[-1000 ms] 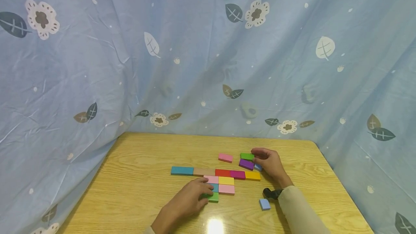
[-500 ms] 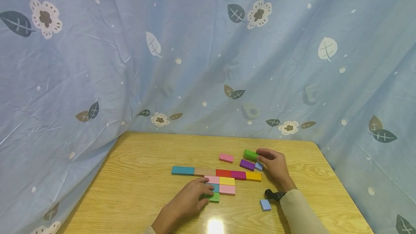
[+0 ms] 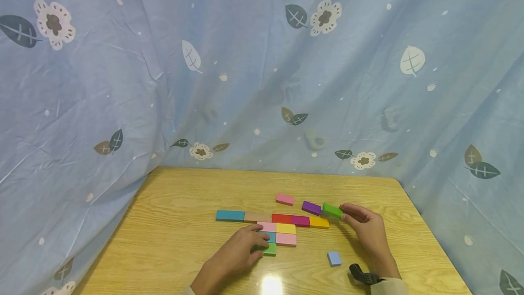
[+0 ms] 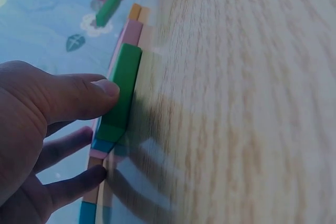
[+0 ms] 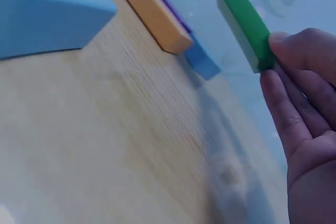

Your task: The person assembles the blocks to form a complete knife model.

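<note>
My right hand (image 3: pixel 368 230) pinches one end of a green block (image 3: pixel 332 210) between thumb and fingers. That block is raised above the table in the right wrist view. My left hand (image 3: pixel 239 250) rests at the left side of a group of flat blocks, fingers loosely spread. Its thumb touches a second green block (image 4: pixel 122 87), the nearest of the group. Behind that lie a light pink block (image 3: pixel 285 239) and a yellow block (image 3: pixel 285 228). A row along the top has a teal block (image 3: pixel 230 215), a tan block (image 3: pixel 257 216), a red block (image 3: pixel 280 218), a magenta block (image 3: pixel 300 221) and an orange block (image 3: pixel 319 222).
Loose at the back lie a pink block (image 3: pixel 284 199) and a purple block (image 3: pixel 311 207). A small blue block (image 5: pixel 203 62) lies near the orange one, mostly hidden in the head view. Another light blue block (image 3: pixel 334 258) sits nearer the front. A patterned curtain (image 3: pixel 245 81) surrounds the wooden table (image 3: pixel 184 195).
My right hand has picked up the green block from beside the purple one and moved it right and nearer the front. My left hand has stayed in place.
</note>
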Action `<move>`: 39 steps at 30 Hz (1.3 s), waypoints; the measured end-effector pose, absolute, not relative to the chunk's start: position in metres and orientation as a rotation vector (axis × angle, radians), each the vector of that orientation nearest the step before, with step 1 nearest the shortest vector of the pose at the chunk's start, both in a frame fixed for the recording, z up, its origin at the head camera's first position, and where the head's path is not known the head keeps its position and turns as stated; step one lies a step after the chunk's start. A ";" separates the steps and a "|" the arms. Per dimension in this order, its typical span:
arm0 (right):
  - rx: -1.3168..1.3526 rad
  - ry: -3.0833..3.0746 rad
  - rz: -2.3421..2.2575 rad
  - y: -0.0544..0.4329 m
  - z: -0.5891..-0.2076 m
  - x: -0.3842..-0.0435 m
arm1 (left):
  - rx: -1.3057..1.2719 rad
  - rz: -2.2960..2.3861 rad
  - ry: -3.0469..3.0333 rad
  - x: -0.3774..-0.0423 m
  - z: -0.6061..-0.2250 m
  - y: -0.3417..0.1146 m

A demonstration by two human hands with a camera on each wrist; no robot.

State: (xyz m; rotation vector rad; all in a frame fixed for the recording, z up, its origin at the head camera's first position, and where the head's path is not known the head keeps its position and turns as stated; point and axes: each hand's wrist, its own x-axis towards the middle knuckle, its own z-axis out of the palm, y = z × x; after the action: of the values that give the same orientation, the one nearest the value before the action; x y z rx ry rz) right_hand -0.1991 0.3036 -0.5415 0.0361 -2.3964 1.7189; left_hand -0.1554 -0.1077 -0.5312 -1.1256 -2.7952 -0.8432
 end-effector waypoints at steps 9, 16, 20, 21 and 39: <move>0.021 -2.436 1.655 0.305 -0.532 -0.151 | -1.140 -0.855 -2.760 -0.155 -0.532 -0.109; 0.047 -2.490 1.610 0.291 -0.529 -0.132 | -1.136 -0.863 -2.768 -0.154 -0.532 -0.109; 0.102 -2.467 1.633 0.276 -0.531 -0.126 | -1.118 -0.860 -2.786 -0.154 -0.532 -0.108; 0.120 -2.461 1.634 0.272 -0.532 -0.125 | -1.113 -0.859 -2.791 -0.154 -0.532 -0.108; 0.312 -2.452 1.707 0.198 -0.549 -0.122 | -1.097 -0.828 -2.814 -0.154 -0.534 -0.108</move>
State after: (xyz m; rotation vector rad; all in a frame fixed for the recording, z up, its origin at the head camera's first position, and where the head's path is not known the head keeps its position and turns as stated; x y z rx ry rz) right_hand -0.1222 0.1980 -0.5487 0.3123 -2.4522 1.7066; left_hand -0.1536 -0.1077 -0.5337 -1.0973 -2.8141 -0.8280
